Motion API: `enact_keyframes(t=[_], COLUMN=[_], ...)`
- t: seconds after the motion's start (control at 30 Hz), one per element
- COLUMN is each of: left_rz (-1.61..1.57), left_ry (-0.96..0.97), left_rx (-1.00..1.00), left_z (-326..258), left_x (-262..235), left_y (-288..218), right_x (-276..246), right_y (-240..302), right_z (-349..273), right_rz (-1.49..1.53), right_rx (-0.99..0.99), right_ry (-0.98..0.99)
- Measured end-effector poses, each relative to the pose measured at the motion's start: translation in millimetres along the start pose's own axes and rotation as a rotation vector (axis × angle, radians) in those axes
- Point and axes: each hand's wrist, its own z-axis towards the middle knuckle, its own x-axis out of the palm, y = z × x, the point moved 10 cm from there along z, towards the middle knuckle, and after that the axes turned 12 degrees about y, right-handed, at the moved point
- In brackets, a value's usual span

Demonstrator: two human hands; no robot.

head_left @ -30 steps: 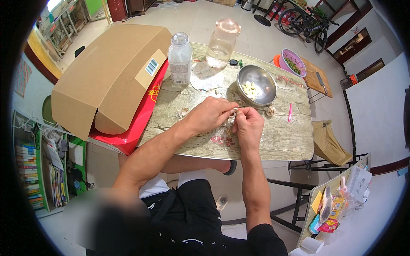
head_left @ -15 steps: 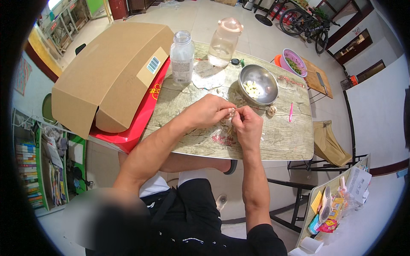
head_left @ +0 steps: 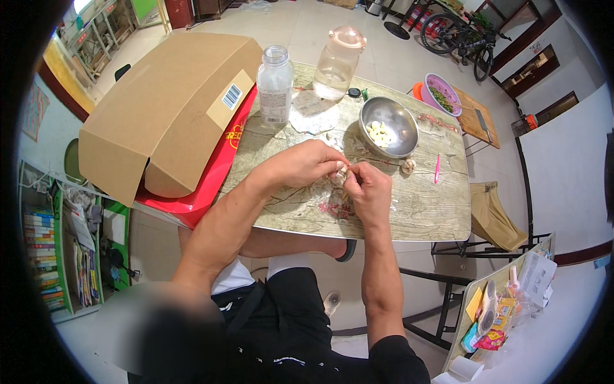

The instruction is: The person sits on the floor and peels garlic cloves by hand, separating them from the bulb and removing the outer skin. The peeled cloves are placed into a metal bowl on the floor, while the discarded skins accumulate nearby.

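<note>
Over the front half of the table (head_left: pixel 428 211), my two hands meet, fingers pinched together. My left hand (head_left: pixel 307 164) is closed on a pale garlic clove (head_left: pixel 341 171). From the right, my right hand (head_left: pixel 370 189) pinches at that same clove, its thumb and forefinger covering part of it. Just beyond them stands a steel bowl (head_left: pixel 404 131) with several peeled garlic cloves (head_left: pixel 380 134) in it. A garlic bulb (head_left: pixel 408 166) lies at the bowl's near right. Bits of papery skin are scattered under my hands.
At left, a large cardboard box (head_left: pixel 163 96) rests in a red tray (head_left: pixel 214 185). A clear jar (head_left: pixel 275 86) and a lidded water jug (head_left: pixel 336 67) stand at the back. To the right lies a pink slim tool (head_left: pixel 437 169). Past the table is a purple basin (head_left: pixel 441 80) holding greens.
Both hands have shifted slightly left and stay together at the garlic clove. The view has moved a little; the things on the table keep their places.
</note>
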Motion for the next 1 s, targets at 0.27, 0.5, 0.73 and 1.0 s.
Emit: enact_keyframes(t=[0.27, 0.5, 0.73, 1.0], left_rz=[-0.165, -0.329, -0.117, -0.123], left_ry=[0.067, -0.026, 0.001, 0.008], left_rx=[-0.002, -0.035, -0.095, -0.108], left_z=[-2, -2, 0, 0], left_x=[0, -4, -6, -4], left_y=[8, 14, 20, 19], right_x=[15, 19, 14, 7], right_y=[-30, -28, -13, 15], right_z=[-4, -2, 2, 2], right_rz=[0.372, 0.505, 0.140, -0.049], right_rx=[0.176, 0.203, 0.087, -0.088], right_ry=[0.129, 0.102, 0.123, 0.044])
